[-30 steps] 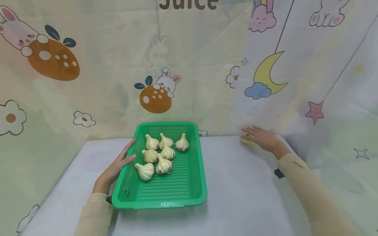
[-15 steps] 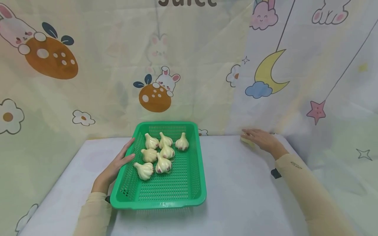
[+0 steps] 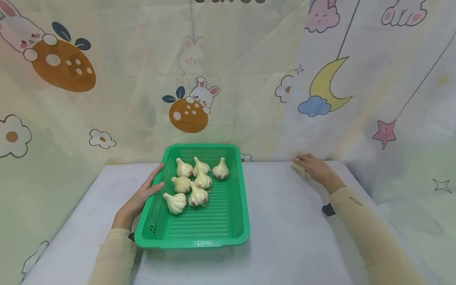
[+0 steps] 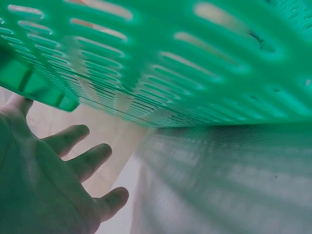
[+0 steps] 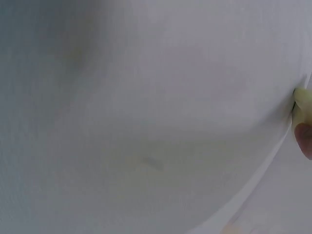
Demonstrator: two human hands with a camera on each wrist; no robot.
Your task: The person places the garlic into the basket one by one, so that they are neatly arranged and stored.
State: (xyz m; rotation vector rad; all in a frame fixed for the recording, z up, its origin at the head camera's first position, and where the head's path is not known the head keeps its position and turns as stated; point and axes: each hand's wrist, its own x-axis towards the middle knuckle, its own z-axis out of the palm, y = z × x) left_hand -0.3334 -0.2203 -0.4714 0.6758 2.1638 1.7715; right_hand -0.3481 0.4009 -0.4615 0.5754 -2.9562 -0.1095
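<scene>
A green plastic basket (image 3: 217,223) stands on the white table with several garlic bulbs (image 3: 197,196) in its left and back parts. My left hand (image 3: 140,196) rests against the basket's left side, fingers straight and spread by the rim; the left wrist view shows its palm beside the slotted wall (image 4: 141,78). At the table's back right, my right hand (image 3: 315,168) has its fingers bent over a pale garlic bulb (image 3: 298,169) and grips it. Only the bulb's edge (image 5: 302,105) and one fingertip (image 5: 304,139) show in the right wrist view.
The white table (image 3: 281,229) ends at a cloth backdrop (image 3: 246,111) printed with rabbits, flowers and a moon. A wide stretch of tabletop lies between the basket and my right hand. A dark wrist device (image 3: 328,209) sits under the right sleeve.
The fingers of my right hand have gone from lying flat over the garlic bulb to bending round it. My left hand and the basket have stayed in place; the head view tilts slightly down.
</scene>
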